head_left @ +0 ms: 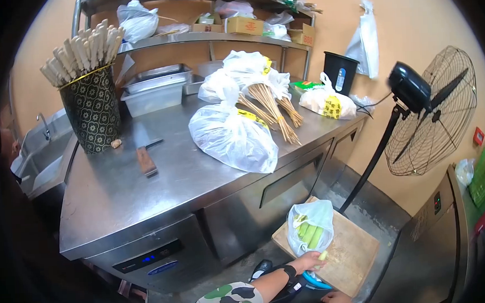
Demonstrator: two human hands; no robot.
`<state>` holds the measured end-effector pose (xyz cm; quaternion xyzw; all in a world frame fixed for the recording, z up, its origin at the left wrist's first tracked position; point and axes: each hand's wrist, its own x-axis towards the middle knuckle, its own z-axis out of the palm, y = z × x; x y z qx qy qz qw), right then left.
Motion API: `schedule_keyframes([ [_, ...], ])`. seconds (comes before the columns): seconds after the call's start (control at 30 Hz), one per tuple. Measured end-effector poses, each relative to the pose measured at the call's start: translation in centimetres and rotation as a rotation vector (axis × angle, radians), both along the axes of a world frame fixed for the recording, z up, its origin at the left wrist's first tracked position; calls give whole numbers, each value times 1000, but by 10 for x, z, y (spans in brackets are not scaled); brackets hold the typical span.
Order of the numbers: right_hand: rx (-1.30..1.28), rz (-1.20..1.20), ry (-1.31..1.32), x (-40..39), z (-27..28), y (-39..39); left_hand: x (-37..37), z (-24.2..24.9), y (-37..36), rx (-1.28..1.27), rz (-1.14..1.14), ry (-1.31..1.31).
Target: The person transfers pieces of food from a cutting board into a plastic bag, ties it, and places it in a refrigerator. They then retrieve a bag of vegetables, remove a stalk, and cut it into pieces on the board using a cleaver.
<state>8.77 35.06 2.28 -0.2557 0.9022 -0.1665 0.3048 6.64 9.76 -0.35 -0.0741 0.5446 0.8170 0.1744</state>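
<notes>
My left hand, below a camouflage sleeve and a dark wristband, is closed on a pale green vegetable piece. It is at the near edge of a wooden chopping board. Just beyond it, an open clear plastic bag on the board holds several long light green vegetables whose exact kind I cannot make out. My right hand shows only partly at the bottom edge, near the board's front corner; its fingers are too hidden to read. Between the hands, part of a blue rim shows under the board.
A steel counter stands ahead, with a wooden-handled cleaver, filled white bags, bundled skewers and a patterned holder of sticks. A black standing fan is right, a steel cabinet below it.
</notes>
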Motion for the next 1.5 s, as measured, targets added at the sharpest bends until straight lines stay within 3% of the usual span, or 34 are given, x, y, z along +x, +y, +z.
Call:
schedule_keyframes([
  [0.13,98,-31,37,-10,-34,8,7,4,-8,-15,57,54],
  [0.27,112,-52,68,-1,-19,9,8,1,-13,-33,159,90],
  [0.37,-30,136,7,-5,5,12,14,3,-16,-109,209,153],
  [0.47,119,393,65,-13,88,-27,17,-4,-19,-179,229,281],
  [0.53,35,559,306,12,200,-81,22,-8,-17,-346,222,388],
  [0.63,-249,648,568,56,332,-172,29,-15,-17,-310,149,503],
  [0.73,-589,771,638,109,394,-261,37,-15,-25,-217,68,480],
  [0.77,-647,851,633,124,397,-289,42,-14,-28,-151,75,546],
  [0.87,-712,1108,696,163,384,-358,58,4,-35,-269,156,582],
  [0.97,-732,1209,687,183,359,-405,76,23,-45,-332,193,609],
  [1.2,-756,1112,590,171,339,-438,158,58,-79,-604,138,655],
  [1.4,-842,1137,563,171,332,-453,248,90,-126,-1106,-139,562],
  [1.5,-935,1080,536,169,329,-450,264,97,-136,-1213,-196,517],
])
